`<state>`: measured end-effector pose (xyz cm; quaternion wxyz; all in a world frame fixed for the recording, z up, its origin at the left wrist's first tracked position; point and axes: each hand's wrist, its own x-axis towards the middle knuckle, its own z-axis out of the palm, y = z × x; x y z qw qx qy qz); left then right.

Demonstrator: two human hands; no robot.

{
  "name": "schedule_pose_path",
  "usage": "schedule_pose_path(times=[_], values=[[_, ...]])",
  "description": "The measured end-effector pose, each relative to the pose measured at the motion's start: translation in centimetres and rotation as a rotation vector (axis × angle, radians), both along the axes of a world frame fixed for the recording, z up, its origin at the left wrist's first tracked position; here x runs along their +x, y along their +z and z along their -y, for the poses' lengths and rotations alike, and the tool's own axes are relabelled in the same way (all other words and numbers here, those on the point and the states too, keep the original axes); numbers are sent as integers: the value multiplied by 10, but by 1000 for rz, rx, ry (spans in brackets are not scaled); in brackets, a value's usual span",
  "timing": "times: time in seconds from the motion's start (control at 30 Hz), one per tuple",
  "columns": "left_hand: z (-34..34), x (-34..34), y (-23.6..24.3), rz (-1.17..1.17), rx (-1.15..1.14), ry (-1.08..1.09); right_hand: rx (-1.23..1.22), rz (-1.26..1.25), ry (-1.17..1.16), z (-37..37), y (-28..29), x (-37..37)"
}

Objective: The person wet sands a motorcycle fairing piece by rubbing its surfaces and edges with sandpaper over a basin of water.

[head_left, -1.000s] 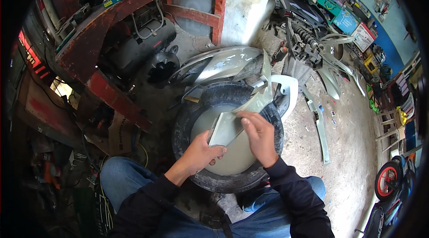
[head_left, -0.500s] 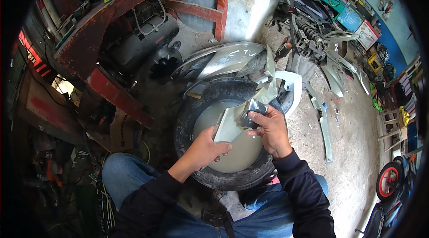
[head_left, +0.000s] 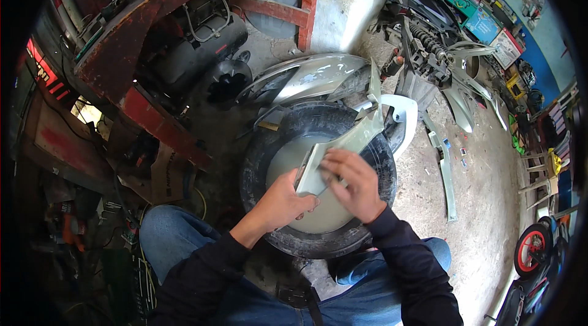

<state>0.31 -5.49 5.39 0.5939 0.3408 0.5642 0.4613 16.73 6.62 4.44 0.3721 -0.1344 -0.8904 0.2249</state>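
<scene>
My left hand (head_left: 278,204) is closed around the near end of a long, pale grey-green motorcycle body panel (head_left: 355,137), thumb on its face. The panel slants up to the right above a black rubber tub (head_left: 256,170) of cloudy water (head_left: 288,159). My right hand (head_left: 356,186) presses its bent fingers onto the panel's upper face, slightly blurred. The dark sandpaper seen in it earlier is hidden beneath the fingers.
Behind the tub lie a silver fairing (head_left: 318,78) and a white curved part (head_left: 405,119). A narrow panel strip (head_left: 448,182) is on the floor at right. A red bench frame (head_left: 162,133) stands left, with an air tank (head_left: 214,44) under it.
My right hand has turned palm-down and moved left and down onto the panel, covering the dark sandpaper. My left hand keeps its hold almost unmoved.
</scene>
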Motion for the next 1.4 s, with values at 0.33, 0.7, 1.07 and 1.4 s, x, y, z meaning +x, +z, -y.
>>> schedule_pose_path(times=[0.33, 0.7, 1.07, 1.4], values=[[-2, 2, -7, 32, 32, 63, 46, -71, -88, 24, 4, -18], [-2, 1, -1, 0, -27, 40, 21, -50, -99, -6, -8, -12], [-1, -3, -11, 47, 20, 37, 45, -50, -26, 38, 5, -21], [-3, 3, -6, -8, -11, 47, 86, -73, -40, 1, -8, -13]])
